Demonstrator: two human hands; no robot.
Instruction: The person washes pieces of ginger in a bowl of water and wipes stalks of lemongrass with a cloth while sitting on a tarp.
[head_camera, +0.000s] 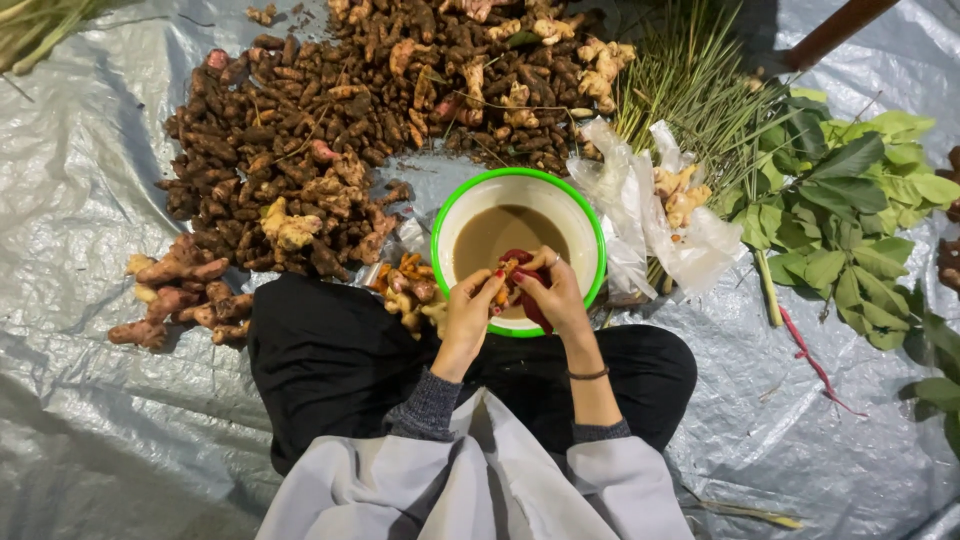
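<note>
Big heap of brown roots (330, 110) beyond bowl, smaller pale ginger pile (175, 295) at left. Clear plastic bag (650, 215) with roots just right of bowl; green leafy branches (850, 230) and grass stalks (690, 80) further right. Grey tarp (80, 400) covers ground. One green-rimmed bowl (590, 235) of murky water. Left hand (470, 315) pinches small orange root (503, 275); right hand (555, 290) closed around dark red cloth (530, 305), both over bowl's near edge.

Left hand (470, 305) and right hand (555, 290) together, fingers curled, forearms converging.
</note>
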